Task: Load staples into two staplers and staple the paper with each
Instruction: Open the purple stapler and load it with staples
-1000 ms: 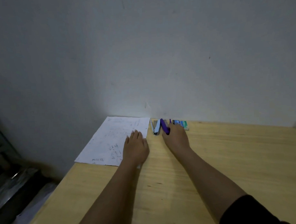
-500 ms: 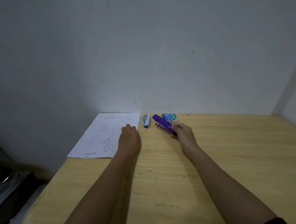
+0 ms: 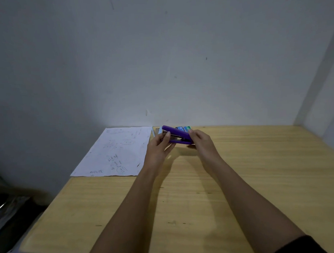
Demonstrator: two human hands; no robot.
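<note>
One purple stapler (image 3: 178, 133), one pale-blue stapler (image 3: 159, 131), two staple boxes (image 3: 181, 128), one paper (image 3: 118, 152).

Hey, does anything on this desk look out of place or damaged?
Nothing looks damaged or spilled. The handwritten white paper sheet sits right at the wooden table's left edge, possibly overhanging slightly.

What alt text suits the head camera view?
The left hand and right hand hold a purple stapler over a wooden table. A scribbled sheet of paper lies to their left; two small staple boxes sit by the wall.
</note>
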